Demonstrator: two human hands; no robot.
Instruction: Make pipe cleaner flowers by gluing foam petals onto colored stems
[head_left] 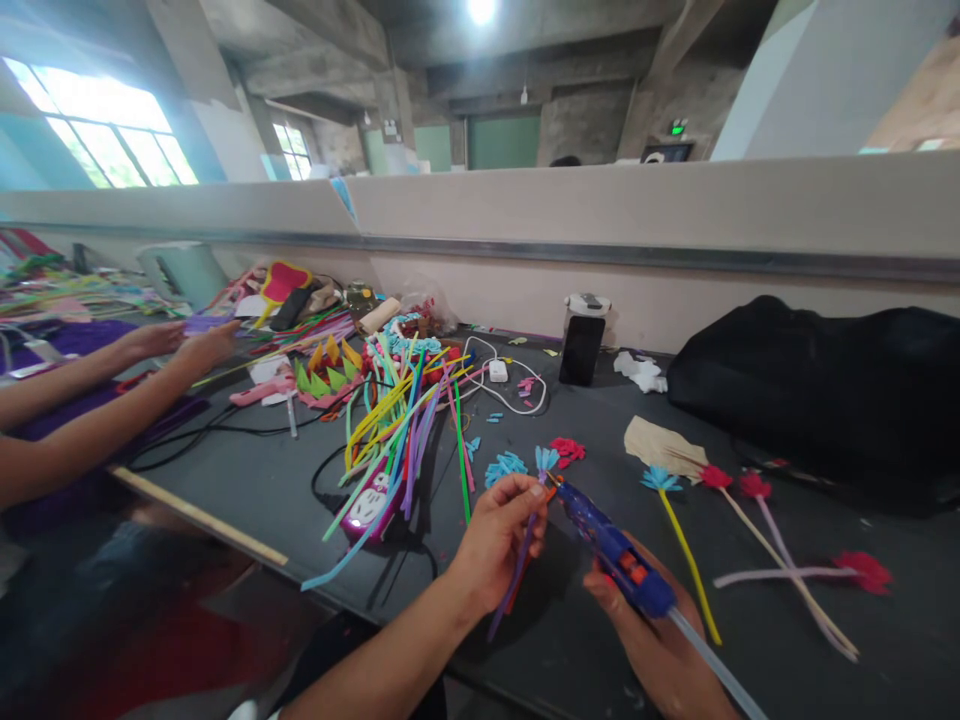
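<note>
My left hand point(499, 540) is closed in a pinch round a purple pipe-cleaner stem point(516, 575) topped with a small blue paper flower point(545, 460). My right hand point(649, 625) grips a blue hot glue gun point(611, 545), a clear glue stick sticking out of its back. The gun's nozzle touches the stem just under the flower. Both hands hover over the dark table point(262, 480) near its front edge.
A pile of coloured pipe cleaners point(401, 420) and a power strip point(367, 505) lie to the left. Finished flowers on stems point(757, 520) lie right, by a black bag point(825, 385). Another person's arms point(112, 385) reach in from the left. A phone point(581, 350) stands at the back.
</note>
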